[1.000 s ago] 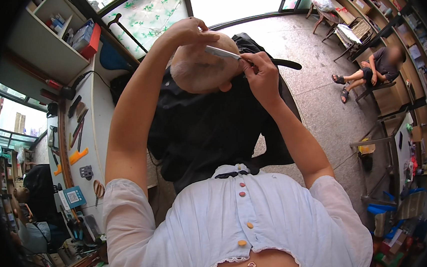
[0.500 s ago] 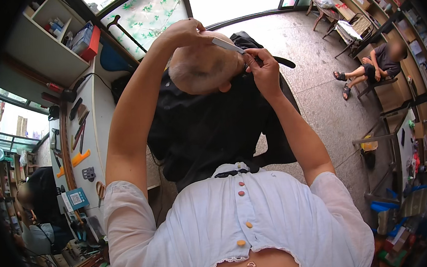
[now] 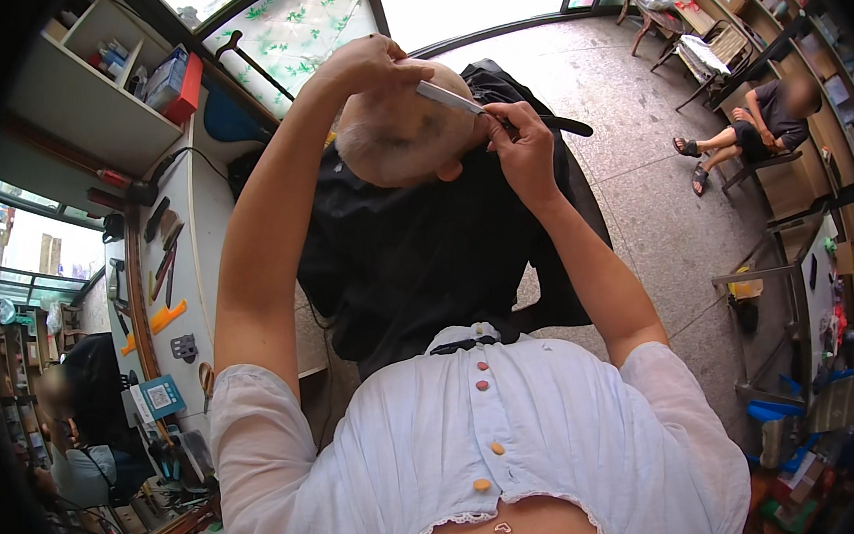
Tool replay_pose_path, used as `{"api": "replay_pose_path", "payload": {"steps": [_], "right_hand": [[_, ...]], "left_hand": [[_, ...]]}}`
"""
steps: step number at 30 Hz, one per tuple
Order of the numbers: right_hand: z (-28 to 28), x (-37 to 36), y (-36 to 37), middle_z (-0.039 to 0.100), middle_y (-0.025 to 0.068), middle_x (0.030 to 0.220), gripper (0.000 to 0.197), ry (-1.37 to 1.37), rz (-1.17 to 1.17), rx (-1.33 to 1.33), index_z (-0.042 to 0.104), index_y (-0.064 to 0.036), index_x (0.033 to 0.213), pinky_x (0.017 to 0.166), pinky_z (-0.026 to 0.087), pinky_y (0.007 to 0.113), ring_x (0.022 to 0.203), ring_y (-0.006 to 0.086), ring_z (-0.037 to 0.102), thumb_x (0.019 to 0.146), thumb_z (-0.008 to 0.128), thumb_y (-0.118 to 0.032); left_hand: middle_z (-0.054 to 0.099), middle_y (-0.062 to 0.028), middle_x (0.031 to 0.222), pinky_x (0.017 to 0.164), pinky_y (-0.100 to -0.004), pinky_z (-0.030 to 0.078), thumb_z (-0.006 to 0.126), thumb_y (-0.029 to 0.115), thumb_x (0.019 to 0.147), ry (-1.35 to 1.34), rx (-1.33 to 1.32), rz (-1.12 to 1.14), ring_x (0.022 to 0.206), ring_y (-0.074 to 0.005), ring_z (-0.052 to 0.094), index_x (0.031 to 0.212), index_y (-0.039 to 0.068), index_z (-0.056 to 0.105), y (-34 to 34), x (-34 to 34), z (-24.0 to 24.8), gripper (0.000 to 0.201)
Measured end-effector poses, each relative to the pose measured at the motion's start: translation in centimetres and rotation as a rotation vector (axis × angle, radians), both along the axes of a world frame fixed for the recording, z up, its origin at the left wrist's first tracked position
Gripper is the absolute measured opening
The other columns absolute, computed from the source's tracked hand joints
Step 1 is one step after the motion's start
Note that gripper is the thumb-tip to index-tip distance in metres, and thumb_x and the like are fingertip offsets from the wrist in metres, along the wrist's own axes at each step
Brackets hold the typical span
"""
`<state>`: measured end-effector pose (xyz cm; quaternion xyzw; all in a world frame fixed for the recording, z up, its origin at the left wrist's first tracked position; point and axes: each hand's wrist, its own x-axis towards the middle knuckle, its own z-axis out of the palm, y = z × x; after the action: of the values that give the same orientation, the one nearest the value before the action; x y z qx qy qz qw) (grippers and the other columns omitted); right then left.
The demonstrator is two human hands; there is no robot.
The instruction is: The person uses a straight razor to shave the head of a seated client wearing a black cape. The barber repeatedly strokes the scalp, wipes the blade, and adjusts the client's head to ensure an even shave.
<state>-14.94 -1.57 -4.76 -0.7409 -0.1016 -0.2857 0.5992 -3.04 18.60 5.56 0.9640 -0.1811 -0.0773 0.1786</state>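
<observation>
A straight razor (image 3: 451, 96) is pinched in my right hand (image 3: 522, 149). Its pale blade lies close against the front of a seated person's closely shorn head (image 3: 394, 129), and its black handle sticks out to the right past my fingers. My left hand (image 3: 366, 65) rests on the top left of that head, one finger stretched toward the blade's tip; its other fingers are partly hidden. A black cape (image 3: 416, 258) covers the person's body. From this angle I cannot tell whether the blade's edge touches skin.
Left of me, a white counter (image 3: 203, 199) holds combs, an orange comb (image 3: 168, 315) and scissors (image 3: 206, 383) beside a large mirror. A walking cane (image 3: 256, 68) leans near the window. Another person (image 3: 772, 119) sits at the far right by shelves. Chairs stand behind.
The razor and my right hand have shifted slightly left and down along the head. My left hand's finger is now extended further toward the blade. The whole view has turned a little.
</observation>
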Motion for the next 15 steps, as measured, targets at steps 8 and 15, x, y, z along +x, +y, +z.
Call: {"api": "replay_pose_path", "payload": {"steps": [8, 15], "right_hand": [[0.5, -0.3, 0.0, 0.058, 0.0040, 0.079, 0.011, -0.075, -0.048, -0.133, 0.067, -0.0075, 0.092, 0.055, 0.047, 0.027, 0.059, 0.0149, 0.058, 0.081, 0.068, -0.009], [0.5, -1.2, 0.4, 0.058, 0.0053, 0.080, 0.011, -0.101, 0.001, -0.222, 0.066, -0.0055, 0.091, 0.055, 0.047, 0.027, 0.060, 0.0146, 0.059, 0.081, 0.068, -0.007]], "left_hand": [[0.069, -0.0135, 0.098, 0.078, -0.0294, 0.051, 0.068, 0.064, 0.069, 0.038, -0.001, 0.020, 0.087, -0.0219, 0.066, 0.110, 0.004, 0.067, -0.2, 0.1, 0.1, 0.072], [0.069, -0.0125, 0.099, 0.078, -0.0303, 0.051, 0.065, 0.064, 0.072, 0.013, 0.028, 0.037, 0.088, -0.0220, 0.066, 0.110, 0.006, 0.067, -0.2, 0.3, 0.0, 0.070]]}}
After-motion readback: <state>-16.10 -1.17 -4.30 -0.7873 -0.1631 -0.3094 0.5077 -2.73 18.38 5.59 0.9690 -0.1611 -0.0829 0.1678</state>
